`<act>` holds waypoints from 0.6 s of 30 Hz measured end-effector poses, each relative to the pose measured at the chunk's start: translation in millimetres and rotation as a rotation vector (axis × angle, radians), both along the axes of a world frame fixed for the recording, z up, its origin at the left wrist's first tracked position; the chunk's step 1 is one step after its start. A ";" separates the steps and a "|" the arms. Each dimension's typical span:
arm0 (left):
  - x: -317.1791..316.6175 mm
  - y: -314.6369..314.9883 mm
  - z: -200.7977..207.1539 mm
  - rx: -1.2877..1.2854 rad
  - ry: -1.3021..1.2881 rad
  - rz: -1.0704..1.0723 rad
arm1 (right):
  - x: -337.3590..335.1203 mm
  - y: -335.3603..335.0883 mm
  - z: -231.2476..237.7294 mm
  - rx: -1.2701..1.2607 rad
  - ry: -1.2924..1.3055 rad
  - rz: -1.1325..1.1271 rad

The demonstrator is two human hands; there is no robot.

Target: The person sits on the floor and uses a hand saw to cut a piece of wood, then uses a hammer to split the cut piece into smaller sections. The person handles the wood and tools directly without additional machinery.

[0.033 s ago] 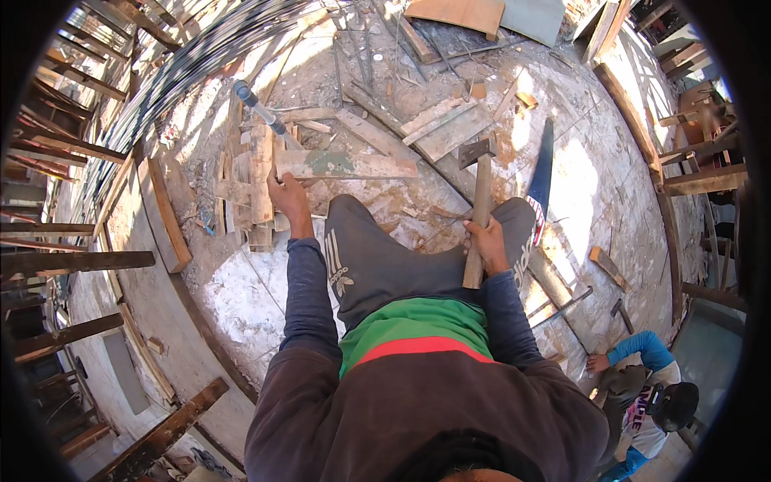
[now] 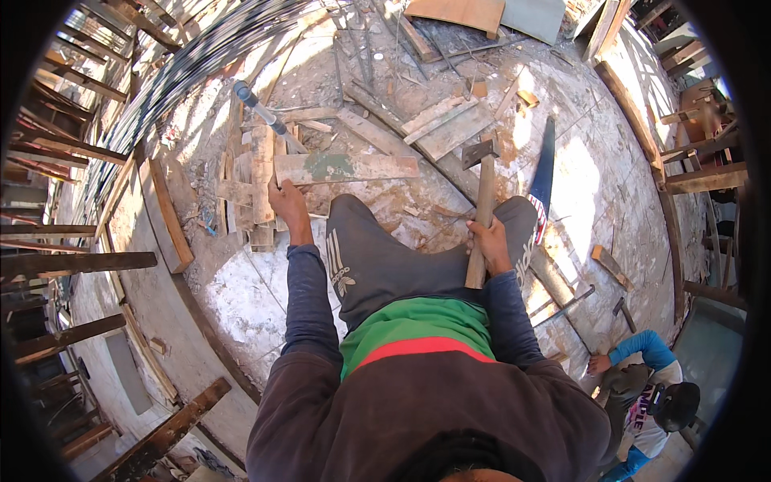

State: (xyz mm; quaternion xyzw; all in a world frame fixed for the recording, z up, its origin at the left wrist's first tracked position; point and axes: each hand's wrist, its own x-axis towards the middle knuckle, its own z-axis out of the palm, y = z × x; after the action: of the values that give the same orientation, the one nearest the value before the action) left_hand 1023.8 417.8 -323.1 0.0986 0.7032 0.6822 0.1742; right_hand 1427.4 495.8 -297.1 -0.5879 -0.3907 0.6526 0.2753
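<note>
Wooden board [image 2: 373, 167] slightly lower at left grip [image 2: 291, 207]; hammer [image 2: 485, 189] unmoved.

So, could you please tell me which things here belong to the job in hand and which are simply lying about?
Seemingly in use:
hammer, in the right hand
green-patched board, at the left hand

Seemingly just lying about:
brown sheet
grey sheet
long dark rods

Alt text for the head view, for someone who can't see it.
A person's right hand grips a hammer while the left hand holds one end of a board. Loose boards lie on the floor beyond; a co-worker is at lower right.
</note>
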 end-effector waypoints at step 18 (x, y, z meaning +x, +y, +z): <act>-78.5 204.1 -179.5 -0.285 0.134 -0.290 | 64.7 -25.5 83.2 0.050 -0.147 -0.177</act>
State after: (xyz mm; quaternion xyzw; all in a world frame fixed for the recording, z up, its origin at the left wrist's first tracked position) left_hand 945.3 621.9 -502.5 0.2181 0.7812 0.5355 0.2354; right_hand 1492.1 470.3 -213.9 -0.6593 -0.3722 0.5711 0.3171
